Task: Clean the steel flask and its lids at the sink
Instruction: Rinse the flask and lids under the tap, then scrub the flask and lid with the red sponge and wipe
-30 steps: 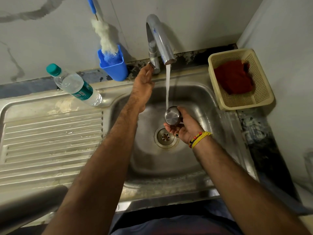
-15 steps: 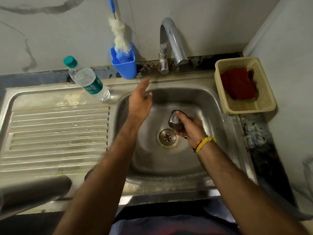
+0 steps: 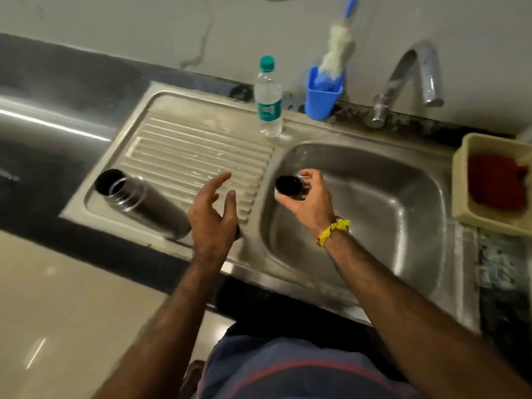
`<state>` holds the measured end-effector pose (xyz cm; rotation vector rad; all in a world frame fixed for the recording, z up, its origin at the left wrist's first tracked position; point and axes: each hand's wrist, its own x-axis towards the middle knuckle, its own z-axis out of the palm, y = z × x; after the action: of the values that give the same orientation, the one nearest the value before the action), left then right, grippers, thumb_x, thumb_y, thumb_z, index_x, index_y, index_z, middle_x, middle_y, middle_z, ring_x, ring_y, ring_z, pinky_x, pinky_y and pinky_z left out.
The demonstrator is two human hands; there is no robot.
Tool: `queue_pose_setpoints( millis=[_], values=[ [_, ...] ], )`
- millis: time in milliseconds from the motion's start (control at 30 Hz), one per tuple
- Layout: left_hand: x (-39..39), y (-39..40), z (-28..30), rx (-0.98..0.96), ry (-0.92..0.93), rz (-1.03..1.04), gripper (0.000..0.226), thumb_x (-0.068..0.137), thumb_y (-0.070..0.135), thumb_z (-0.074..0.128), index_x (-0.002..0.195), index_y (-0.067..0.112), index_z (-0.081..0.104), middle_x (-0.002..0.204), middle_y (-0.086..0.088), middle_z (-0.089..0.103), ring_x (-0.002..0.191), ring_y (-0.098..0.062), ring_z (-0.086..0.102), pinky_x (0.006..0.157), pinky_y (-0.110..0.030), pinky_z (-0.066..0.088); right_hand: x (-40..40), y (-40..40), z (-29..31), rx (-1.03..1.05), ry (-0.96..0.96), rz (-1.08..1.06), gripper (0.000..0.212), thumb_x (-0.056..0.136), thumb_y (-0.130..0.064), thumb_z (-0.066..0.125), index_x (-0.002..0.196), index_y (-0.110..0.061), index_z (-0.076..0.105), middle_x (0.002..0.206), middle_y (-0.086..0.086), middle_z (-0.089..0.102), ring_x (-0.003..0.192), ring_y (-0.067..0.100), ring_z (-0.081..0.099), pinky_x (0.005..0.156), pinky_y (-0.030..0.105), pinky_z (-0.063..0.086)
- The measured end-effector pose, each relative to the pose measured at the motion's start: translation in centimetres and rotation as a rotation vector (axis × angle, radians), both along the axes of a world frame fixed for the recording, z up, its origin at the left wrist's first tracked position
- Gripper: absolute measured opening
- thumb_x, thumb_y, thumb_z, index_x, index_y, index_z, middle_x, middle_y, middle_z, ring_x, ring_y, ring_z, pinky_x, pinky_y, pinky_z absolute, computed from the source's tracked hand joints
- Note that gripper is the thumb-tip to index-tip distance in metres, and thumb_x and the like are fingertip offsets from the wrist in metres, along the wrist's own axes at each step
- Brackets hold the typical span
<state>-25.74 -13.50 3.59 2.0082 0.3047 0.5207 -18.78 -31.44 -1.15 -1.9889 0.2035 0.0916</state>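
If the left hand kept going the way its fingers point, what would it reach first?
Probably the ribbed steel drainboard: the open left hand points up and slightly right over its grooves, passing right of the lying steel flask. Its height above the board is unclear.

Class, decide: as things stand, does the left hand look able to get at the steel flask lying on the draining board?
Probably yes. The left hand is open and holds nothing, above the draining board, and the steel flask lies uncovered just to its left with nothing visible between them.
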Motion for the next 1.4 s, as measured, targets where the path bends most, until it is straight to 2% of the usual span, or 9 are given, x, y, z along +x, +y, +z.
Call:
queue_pose_setpoints(
  millis=[200,367,433,567,667,800,1133,1300,1400],
  values=[
    [-5.2,2.3,0.1,-0.010,-0.005,0.106,0.024,0.091,0.020,0.077,0.115,0.017,0.071,0.113,0.007,0.072,0.109,-0.011,0.067,0.090,-0.029,0.056,0.8,6.5,0.2,-0.050,-0.045,0.192,0.076,0.064,-0.024,0.092,0.128,-0.015,0.051,0.120,0.005,0.064,0.108,0.023,0.063,0.096,0.043,0.054],
    [-7.9,5.2,-1.4,-0.166,0.086,0.360,0.030,0.080,0.035,0.086,0.093,0.024,0.061,0.093,0.003,0.067,0.086,-0.020,0.068,0.078,-0.047,0.060,1.2,9.7,-0.5,-0.060,-0.040,0.151,0.078,0.060,-0.017,0.093,0.127,-0.009,0.052,0.118,0.012,0.065,0.107,0.029,0.063,0.095,0.045,0.052],
    [-8.2,6.4,-1.7,-0.169,0.124,0.431,0.044,0.075,0.034,0.090,0.098,0.023,0.054,0.099,-0.001,0.061,0.089,-0.020,0.064,0.078,-0.045,0.058,1.0,10.3,-0.5,-0.059,-0.044,0.132,0.077,0.062,-0.015,0.093,0.127,-0.007,0.052,0.120,0.013,0.064,0.109,0.027,0.061,0.098,0.043,0.051],
    [-7.6,8.5,-2.2,-0.155,0.166,0.443,0.088,0.068,0.037,0.094,0.136,0.016,0.043,0.132,-0.002,0.052,0.118,-0.014,0.053,0.099,-0.034,0.052,0.5,10.7,-0.5,-0.076,-0.053,0.158,0.083,0.063,-0.024,0.094,0.131,-0.011,0.049,0.129,0.010,0.059,0.116,0.023,0.055,0.101,0.035,0.047],
    [-6.4,9.3,-2.5,-0.180,0.164,0.385,0.106,0.066,0.038,0.094,0.149,0.017,0.033,0.150,-0.001,0.043,0.137,-0.014,0.043,0.114,-0.044,0.042,-0.4,10.3,-0.1,-0.079,-0.087,0.088,0.075,0.074,-0.036,0.088,0.133,-0.012,0.049,0.132,0.006,0.054,0.118,0.018,0.051,0.098,0.028,0.044],
    [-4.5,9.4,-2.3,-0.165,0.079,0.343,0.098,0.069,0.030,0.093,0.147,0.012,0.037,0.145,-0.003,0.050,0.132,-0.014,0.049,0.112,-0.038,0.045,-2.1,8.9,-0.1,-0.056,-0.164,-0.126,0.051,0.086,-0.034,0.077,0.125,-0.008,0.056,0.125,0.010,0.060,0.110,0.022,0.059,0.093,0.036,0.052],
    [-3.4,10.1,-1.7,-0.084,0.027,0.381,0.069,0.070,0.030,0.092,0.125,0.012,0.054,0.114,0.012,0.060,0.101,-0.007,0.062,0.095,-0.036,0.057,-3.3,3.7,0.4,0.009,-0.168,-0.186,0.023,0.092,-0.008,0.064,0.113,-0.014,0.056,0.114,0.001,0.061,0.112,0.021,0.061,0.098,0.045,0.054],
    [-2.6,7.7,3.2,-0.059,-0.157,0.285,0.063,0.065,0.034,0.092,0.115,0.026,0.054,0.105,0.021,0.061,0.095,0.002,0.063,0.089,-0.032,0.058,-3.9,0.8,2.9,0.057,-0.256,-0.263,0.018,0.088,-0.021,0.069,0.099,-0.021,0.055,0.101,0.004,0.066,0.103,0.026,0.066,0.091,0.046,0.056],
    [-0.9,4.0,7.4,-0.013,-0.254,0.117,0.065,0.064,0.032,0.093,0.117,0.026,0.056,0.109,0.013,0.064,0.096,-0.003,0.064,0.085,-0.024,0.054,-4.1,-1.6,5.1,0.078,-0.342,-0.333,0.013,0.092,-0.017,0.068,0.099,-0.016,0.057,0.099,0.009,0.068,0.098,0.026,0.067,0.087,0.038,0.058]
  ],
)
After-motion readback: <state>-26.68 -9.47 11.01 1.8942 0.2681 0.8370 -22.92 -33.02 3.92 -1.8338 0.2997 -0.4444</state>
